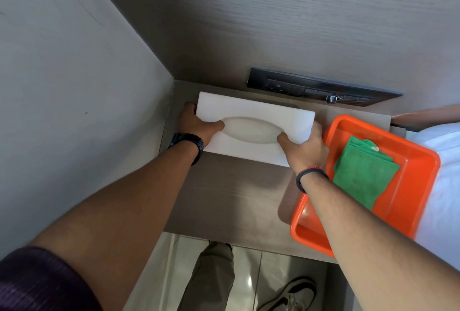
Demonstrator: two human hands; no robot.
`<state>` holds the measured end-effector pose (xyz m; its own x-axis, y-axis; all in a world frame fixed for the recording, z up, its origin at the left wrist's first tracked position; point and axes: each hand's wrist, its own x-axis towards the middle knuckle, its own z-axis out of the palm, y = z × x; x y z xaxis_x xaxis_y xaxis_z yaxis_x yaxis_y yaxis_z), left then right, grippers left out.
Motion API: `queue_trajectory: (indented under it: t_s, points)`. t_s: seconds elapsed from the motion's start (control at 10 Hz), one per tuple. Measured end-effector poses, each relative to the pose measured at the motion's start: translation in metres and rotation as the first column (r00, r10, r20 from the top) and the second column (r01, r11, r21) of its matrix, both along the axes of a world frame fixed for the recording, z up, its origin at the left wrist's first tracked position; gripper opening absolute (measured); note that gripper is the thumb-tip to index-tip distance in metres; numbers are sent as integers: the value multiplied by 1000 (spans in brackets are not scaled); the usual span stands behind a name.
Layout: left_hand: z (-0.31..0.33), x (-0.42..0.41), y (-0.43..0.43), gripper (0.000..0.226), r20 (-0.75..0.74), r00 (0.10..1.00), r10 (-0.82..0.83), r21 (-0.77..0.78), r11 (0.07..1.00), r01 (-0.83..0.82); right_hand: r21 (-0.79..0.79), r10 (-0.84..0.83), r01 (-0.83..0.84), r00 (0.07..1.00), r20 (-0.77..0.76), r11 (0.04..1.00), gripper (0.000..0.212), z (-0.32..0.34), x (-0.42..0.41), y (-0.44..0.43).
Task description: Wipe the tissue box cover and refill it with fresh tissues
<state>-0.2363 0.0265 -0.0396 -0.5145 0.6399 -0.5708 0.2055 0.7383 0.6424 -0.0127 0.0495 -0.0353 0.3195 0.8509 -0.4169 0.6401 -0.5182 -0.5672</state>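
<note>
I am holding the tissue box cover (254,111) at its two short ends, where it is sitting on the wooden surface (231,186) in the corner, close under the dark switch panel (321,87). My left hand (196,123) is wrapping the left end, its thumb lying at the edge of the oval opening; my right hand (305,146) is doing the same on the right end, so each grip is clamping the cover rather than lying spread. No tissue is showing through the opening, and I cannot tell what is inside.

Just beside my right hand the orange tray (423,186) is carrying the folded green cloth (363,173), not yet in use. As I judge it, I am getting the cover free for wiping. To do that well I am wanting even pressure from both sides, a straight level lift, and clearance from the tray rim, which is nearly touching my right hand.
</note>
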Motion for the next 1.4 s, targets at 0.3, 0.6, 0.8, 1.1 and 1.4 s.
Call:
queue_trajectory:
  t_s: [0.3, 0.6, 0.8, 1.1, 1.4]
  points:
    - [-2, 1, -9, 108, -504, 786, -359, 88, 884, 460, 99, 149, -200, 915, 376, 975, 74, 5, -7, 1]
    - [-11, 10, -6, 125, -536, 430, -726, -148, 583, 799, -131, 786, -790, 551, 280, 600, 25, 3, -52, 17]
    - [-9, 12, -5, 124, -522, 429, -737, -160, 579, 799, -254, 843, -845, 346, 411, 471, 25, -4, -70, 27]
    - [-8, 10, -4, 122, -509, 413, -755, -203, 572, 795, -101, 778, -792, 552, 301, 601, 20, 13, -63, 35]
    - [-1, 11, -7, 132, -483, 449, -751, -204, 596, 777, 56, 615, -636, 762, 203, 770, 26, 57, -57, 36]
